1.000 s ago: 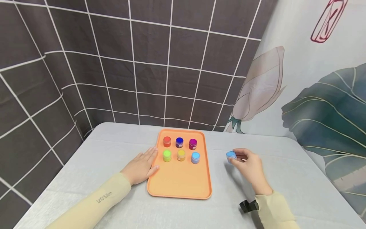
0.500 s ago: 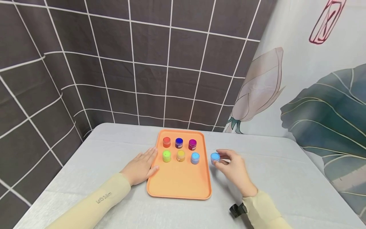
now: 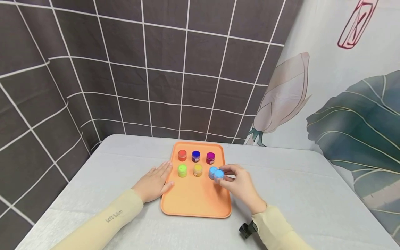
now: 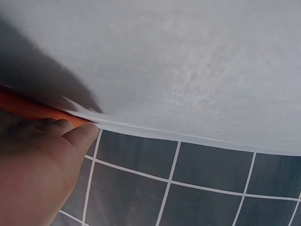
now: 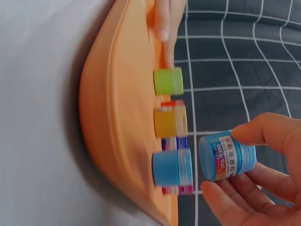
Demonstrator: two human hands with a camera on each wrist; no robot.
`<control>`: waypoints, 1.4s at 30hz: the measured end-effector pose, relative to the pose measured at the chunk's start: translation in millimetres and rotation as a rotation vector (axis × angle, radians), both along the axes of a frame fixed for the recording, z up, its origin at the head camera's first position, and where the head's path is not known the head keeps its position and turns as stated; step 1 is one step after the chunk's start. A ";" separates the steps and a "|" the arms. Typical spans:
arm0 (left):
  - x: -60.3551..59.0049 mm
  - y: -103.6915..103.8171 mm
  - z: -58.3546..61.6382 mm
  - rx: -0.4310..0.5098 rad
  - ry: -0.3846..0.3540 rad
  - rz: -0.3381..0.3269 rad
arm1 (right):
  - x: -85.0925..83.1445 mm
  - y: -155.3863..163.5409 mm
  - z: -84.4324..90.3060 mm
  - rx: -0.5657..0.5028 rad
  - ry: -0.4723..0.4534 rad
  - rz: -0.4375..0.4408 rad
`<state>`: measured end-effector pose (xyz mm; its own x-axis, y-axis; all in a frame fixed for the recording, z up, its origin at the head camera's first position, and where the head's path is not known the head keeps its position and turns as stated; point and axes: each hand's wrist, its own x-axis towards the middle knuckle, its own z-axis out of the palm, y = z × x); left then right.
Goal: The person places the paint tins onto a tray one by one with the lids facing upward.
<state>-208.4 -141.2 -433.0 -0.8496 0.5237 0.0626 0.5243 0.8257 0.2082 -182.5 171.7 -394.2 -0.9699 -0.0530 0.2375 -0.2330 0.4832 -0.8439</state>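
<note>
Head view is showing me my right hand (image 3: 238, 184) pinching a light blue paint jar (image 3: 218, 174) between thumb and fingertips, holding it just above the orange tray (image 3: 195, 205). Right off my fingertips another light blue jar (image 3: 213, 171) is standing on the tray, almost touching the held one. Beyond it, yellow (image 3: 197, 169) and green (image 3: 182, 170) jars are sitting in the same row, with red (image 3: 182, 155), dark blue (image 3: 196, 156) and purple (image 3: 210, 157) jars behind. My left hand (image 3: 154, 184) is lying flat on the table (image 3: 93, 180), fingers straight, resting against the tray's edge.
</note>
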 end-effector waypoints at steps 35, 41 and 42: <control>1.7 0.6 6.1 0.022 -0.024 0.000 | -8.6 -46.8 -13.0 0.137 -0.087 0.293; 2.5 0.7 7.4 0.016 -0.031 0.006 | -7.9 -46.3 -12.8 0.136 -0.118 0.305; 2.8 0.8 7.8 0.017 -0.034 0.007 | -7.9 -46.4 -13.0 0.136 -0.123 0.303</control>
